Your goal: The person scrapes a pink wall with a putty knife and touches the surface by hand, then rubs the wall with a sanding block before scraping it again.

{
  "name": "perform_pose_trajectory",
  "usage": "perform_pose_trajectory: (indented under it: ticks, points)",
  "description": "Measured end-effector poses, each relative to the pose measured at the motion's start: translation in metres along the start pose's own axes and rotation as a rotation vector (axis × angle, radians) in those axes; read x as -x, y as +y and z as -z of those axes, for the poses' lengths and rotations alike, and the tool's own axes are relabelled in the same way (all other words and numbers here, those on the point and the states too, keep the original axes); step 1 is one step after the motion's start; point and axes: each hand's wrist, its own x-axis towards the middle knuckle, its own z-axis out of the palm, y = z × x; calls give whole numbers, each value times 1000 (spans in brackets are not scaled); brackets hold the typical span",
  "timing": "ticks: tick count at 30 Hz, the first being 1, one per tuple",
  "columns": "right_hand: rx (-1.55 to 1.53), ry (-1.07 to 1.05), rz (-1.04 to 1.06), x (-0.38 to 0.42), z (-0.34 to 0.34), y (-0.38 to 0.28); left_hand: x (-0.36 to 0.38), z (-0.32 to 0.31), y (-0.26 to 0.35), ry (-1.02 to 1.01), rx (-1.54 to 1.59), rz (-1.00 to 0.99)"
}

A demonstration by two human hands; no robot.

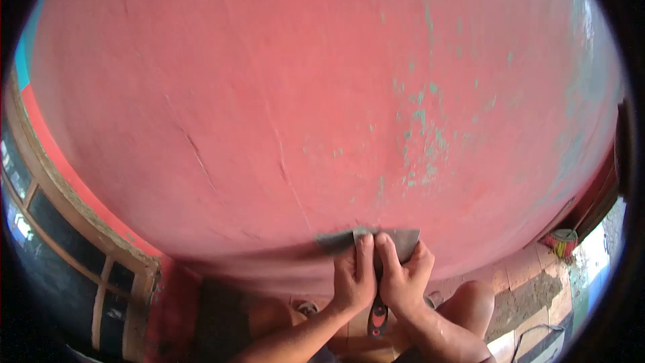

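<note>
Left hand (355, 279) and right hand (405, 281) are both clamped on the scraper (378, 320), blade (407, 240) against the wall's (222, 81) near middle, so I'd keep it shallow and press evenly, since a corner could easily gouge.

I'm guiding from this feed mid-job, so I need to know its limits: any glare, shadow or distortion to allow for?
Head view: strong fisheye bowing, notably in the window frame, with black corners; head view: shadow on the lower wall, left of the scraper; head view: a washed-out bright patch at far right; head view: no obvious blur on the scraper.
</note>
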Motion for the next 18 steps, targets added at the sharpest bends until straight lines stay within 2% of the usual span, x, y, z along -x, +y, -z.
perform_pose_trajectory:
  ticks: [3,6,8,11,13,16,18]
  points:
    - [5,-19,68,-12,-5,-6,-9,-1,8,-9,14,-24]
    - [57,5,31,1,-5,-7,-2,12,6,-42,-78,1]
    - [71,27,75,-2,-1,6,-4,2,-5,-21,-52,-114]
    - [111,12,73,-10,-6,-7,-8,6,10,-45,-28,-3]
    - [189,9,29,3,-2,-6,-7,12,13,-97,-15,138]
    - [198,2,84,0,6,12,10,7,-21,-25,-82,29]
    - [182,-37,54,-1,7,4,12,-1,-24,49,88,140]
